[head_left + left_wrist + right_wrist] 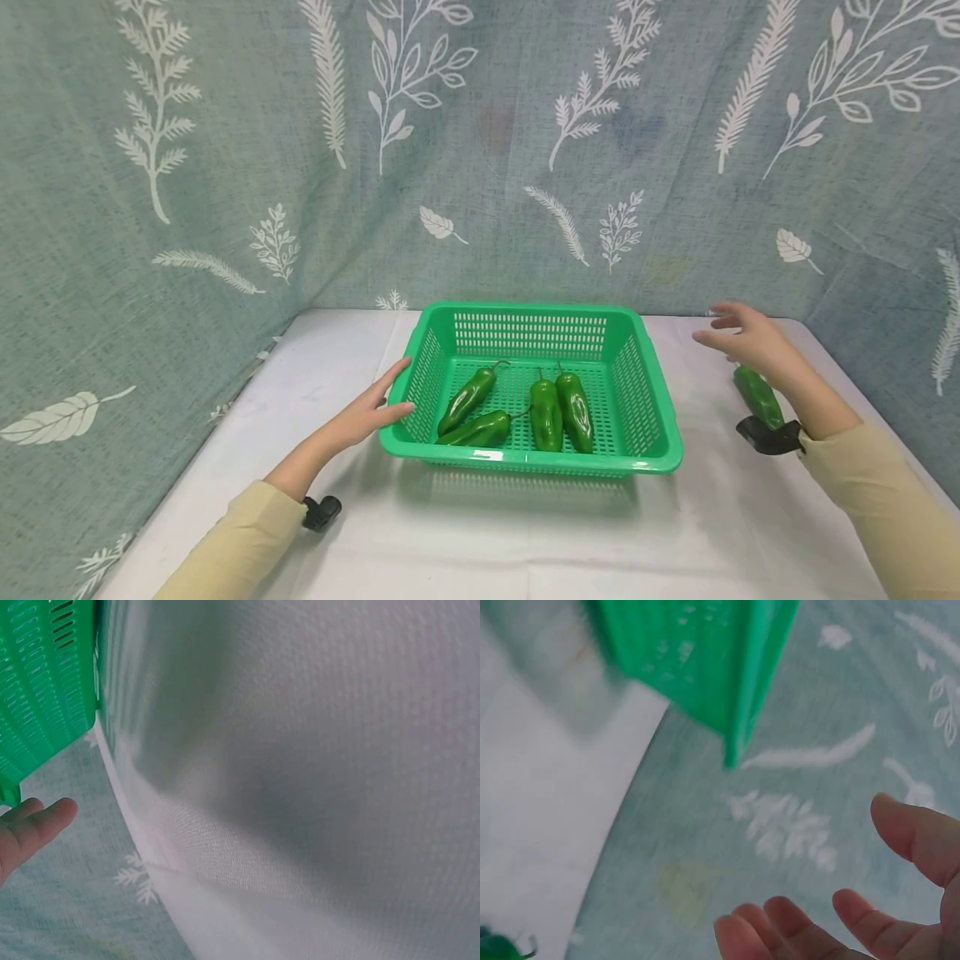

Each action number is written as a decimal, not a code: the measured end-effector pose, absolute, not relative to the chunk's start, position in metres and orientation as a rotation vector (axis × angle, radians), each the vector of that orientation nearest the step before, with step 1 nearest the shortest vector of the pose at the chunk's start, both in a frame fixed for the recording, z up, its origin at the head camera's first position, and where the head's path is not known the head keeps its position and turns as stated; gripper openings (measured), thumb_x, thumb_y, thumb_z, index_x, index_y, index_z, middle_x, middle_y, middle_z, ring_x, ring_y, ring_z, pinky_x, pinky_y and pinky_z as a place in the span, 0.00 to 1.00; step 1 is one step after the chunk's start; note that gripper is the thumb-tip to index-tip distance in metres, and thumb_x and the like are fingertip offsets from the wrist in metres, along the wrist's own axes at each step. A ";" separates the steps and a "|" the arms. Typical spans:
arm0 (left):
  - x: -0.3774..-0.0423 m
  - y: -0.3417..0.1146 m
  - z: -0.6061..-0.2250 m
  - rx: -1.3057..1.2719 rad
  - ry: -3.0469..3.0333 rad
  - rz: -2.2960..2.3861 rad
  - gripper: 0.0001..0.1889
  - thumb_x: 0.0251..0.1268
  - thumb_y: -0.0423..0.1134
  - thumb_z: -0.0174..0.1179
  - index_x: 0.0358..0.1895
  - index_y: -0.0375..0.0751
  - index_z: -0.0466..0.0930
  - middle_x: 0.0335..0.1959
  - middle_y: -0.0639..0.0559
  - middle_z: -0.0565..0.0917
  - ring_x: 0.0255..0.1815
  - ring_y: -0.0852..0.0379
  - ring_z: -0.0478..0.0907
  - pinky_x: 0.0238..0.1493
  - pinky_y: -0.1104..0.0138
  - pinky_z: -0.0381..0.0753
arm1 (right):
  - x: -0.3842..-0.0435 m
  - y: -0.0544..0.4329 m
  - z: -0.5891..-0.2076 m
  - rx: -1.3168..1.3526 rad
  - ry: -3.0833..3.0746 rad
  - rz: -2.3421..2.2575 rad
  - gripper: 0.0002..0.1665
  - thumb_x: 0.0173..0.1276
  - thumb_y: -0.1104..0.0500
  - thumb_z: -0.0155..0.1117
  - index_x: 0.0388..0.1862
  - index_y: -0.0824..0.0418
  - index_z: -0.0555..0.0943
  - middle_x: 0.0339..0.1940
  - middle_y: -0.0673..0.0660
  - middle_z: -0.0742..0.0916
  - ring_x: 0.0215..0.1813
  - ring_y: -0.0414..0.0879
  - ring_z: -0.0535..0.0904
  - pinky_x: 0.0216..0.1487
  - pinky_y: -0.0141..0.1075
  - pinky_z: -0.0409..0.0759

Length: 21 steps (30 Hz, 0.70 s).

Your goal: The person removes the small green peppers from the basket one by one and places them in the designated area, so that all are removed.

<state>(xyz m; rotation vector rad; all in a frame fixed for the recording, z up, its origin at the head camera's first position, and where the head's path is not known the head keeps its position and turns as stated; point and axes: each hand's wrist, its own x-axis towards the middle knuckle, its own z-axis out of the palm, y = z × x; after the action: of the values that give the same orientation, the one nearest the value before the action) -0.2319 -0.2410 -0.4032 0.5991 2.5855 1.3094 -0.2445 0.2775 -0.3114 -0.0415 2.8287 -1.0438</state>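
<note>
A green plastic basket (528, 461) with slotted walls holds several long green peppers (547, 415). At its left side, my left hand (366, 414) has fingers and thumb spread by the rim; the left wrist view shows its fingertips (56, 816) close under the rim, and contact is unclear. My right hand (752, 343) is raised to the right of the basket, fingers loosely bent and thumb apart, with nothing in it. Beneath and behind that hand, another green pepper (759, 397) lies on the table, partly hidden by the hand and wrist.
A white cloth covers the table (450, 533). Grey-green fabric (495, 192) with white leaf prints hangs behind it and along both sides. A black wrist camera (768, 436) sits on the right wrist, another (322, 513) on the left.
</note>
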 end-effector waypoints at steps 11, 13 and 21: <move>-0.231 -0.241 -0.402 0.596 2.586 1.311 0.39 0.66 0.43 0.51 0.74 0.49 0.37 0.73 0.39 0.40 0.72 0.36 0.36 0.63 0.35 0.45 | -0.256 0.211 -0.299 -0.218 2.730 -1.242 0.37 0.68 0.51 0.55 0.70 0.65 0.55 0.60 0.71 0.71 0.57 0.63 0.71 0.48 0.49 0.78; -0.231 -0.241 -0.403 0.597 2.586 1.311 0.39 0.66 0.43 0.51 0.74 0.49 0.37 0.73 0.39 0.40 0.72 0.36 0.36 0.62 0.35 0.45 | -0.259 0.202 -0.301 -0.243 2.711 -1.230 0.36 0.68 0.52 0.55 0.69 0.65 0.56 0.60 0.71 0.71 0.56 0.63 0.72 0.46 0.48 0.79; -0.232 -0.241 -0.404 0.610 2.593 1.306 0.39 0.66 0.44 0.51 0.74 0.49 0.38 0.73 0.39 0.41 0.72 0.36 0.37 0.62 0.35 0.45 | -0.270 0.176 -0.310 -0.260 2.580 -1.212 0.37 0.67 0.54 0.56 0.69 0.66 0.54 0.61 0.72 0.70 0.57 0.63 0.72 0.47 0.49 0.78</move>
<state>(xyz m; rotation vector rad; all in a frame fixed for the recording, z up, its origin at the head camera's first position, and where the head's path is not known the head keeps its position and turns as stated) -0.2322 -0.2406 -0.4036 0.6095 2.5927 1.3061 -0.2701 0.1759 -0.3100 -0.2605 2.5805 -1.2119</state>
